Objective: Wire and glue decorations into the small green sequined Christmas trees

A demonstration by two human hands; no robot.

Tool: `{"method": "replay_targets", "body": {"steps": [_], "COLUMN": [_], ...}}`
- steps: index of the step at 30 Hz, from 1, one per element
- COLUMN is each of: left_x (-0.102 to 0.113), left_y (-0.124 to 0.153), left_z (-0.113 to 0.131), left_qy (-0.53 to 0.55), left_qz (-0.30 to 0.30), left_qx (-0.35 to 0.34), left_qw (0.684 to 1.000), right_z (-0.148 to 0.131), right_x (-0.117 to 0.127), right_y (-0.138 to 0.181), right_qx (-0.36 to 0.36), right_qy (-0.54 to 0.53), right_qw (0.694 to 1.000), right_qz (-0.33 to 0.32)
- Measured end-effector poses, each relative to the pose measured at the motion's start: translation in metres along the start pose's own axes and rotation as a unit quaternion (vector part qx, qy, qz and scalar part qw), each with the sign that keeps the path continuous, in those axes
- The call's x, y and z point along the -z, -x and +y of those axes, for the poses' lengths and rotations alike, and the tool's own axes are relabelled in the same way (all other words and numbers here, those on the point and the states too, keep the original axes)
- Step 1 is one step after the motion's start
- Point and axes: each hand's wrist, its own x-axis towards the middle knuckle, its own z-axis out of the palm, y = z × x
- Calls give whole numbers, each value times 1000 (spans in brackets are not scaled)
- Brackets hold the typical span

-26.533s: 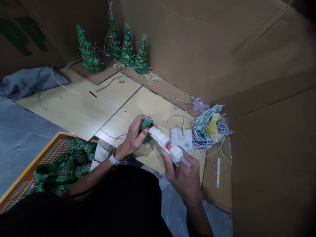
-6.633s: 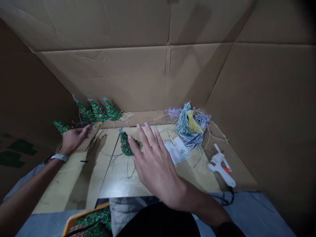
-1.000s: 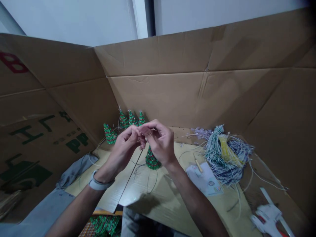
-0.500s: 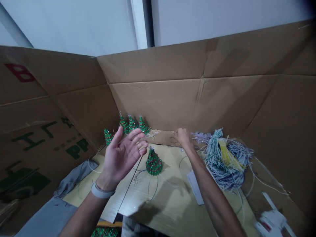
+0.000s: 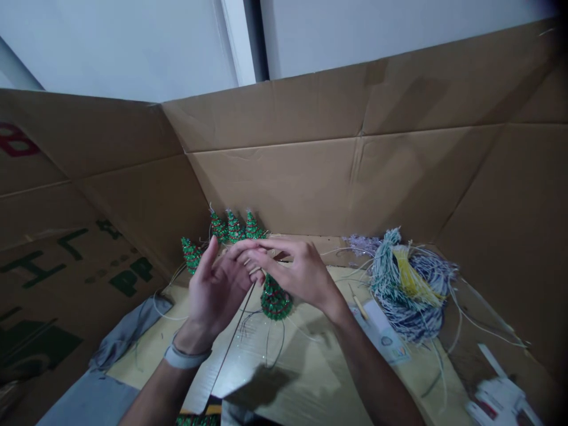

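The left hand (image 5: 213, 302) and right hand (image 5: 298, 275) are held together in the air above the surface (image 5: 310, 378), their fingers (image 5: 261, 251) overlapping; whether they pinch a fine strand between them cannot be told from this view. Neither hand touches the beaded tree (image 5: 275, 300), which stands upright on the surface directly below them, its loose wires (image 5: 283, 340) splayed from the base, so it sits within easy reach yet free of the hands. Four other trees (image 5: 234, 228) are grouped at the back against the cardboard wall (image 5: 284, 189), apparently kept out of the working area. The wire bundle (image 5: 408, 290) and a card (image 5: 381, 331) with a wooden tool (image 5: 359, 307) beside it lie to the right. The glue gun (image 5: 501, 396) rests well apart from the tree at the lower right, partly cut off by the frame.
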Motion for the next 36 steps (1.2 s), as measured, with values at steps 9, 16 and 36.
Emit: {"method": "replay_targets", "body": {"steps": [9, 16, 36], "left_x": [-10, -4, -30], "left_y": [2, -10, -50], "left_z": [-2, 2, -33], "left_qy": [-41, 56, 26], "left_qz": [-47, 9, -14], "left_qx": [-28, -28, -86], "left_qw": [998, 998, 996], "right_z": [32, 126, 73], "right_x": [18, 55, 51], "right_y": [-1, -13, -12], "right_qx": [-14, -186, -52], "right_qy": [13, 4, -276], "right_qw": [982, 959, 953], "right_qz": [186, 214, 114]}}
